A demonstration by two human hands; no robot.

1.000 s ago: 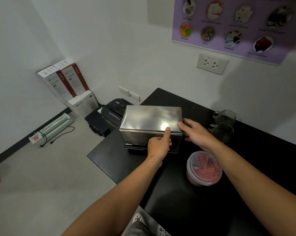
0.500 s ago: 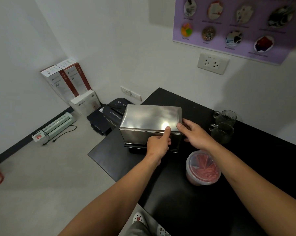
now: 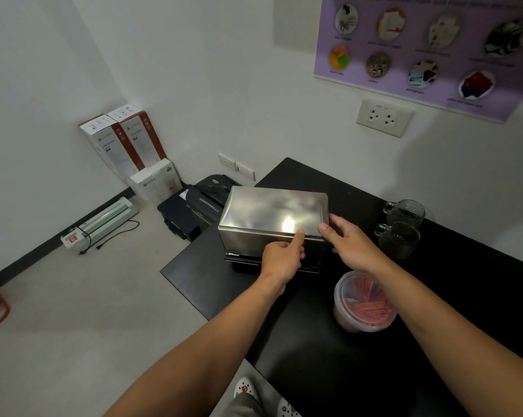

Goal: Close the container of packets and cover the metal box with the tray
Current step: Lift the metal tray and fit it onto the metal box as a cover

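1. Right hand point(image 3: 352, 246): has drawn slightly back from the shiny rectangular metal box point(image 3: 273, 216); fingers spread, touching its 3 o'clock corner.
2. Left hand point(image 3: 282, 257): curled, thumb on the box's near edge.
3. Lidded round clear plastic container of red packets point(image 3: 364, 300): black table point(image 3: 329, 356), 5 o'clock of box.

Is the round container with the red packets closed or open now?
Closed. A clear lid covers the round container, and the red packets show blurred through it.

Bare table point(image 3: 299, 341) ahead; mugs point(image 3: 400, 230) and container point(image 3: 364, 302) crowd right
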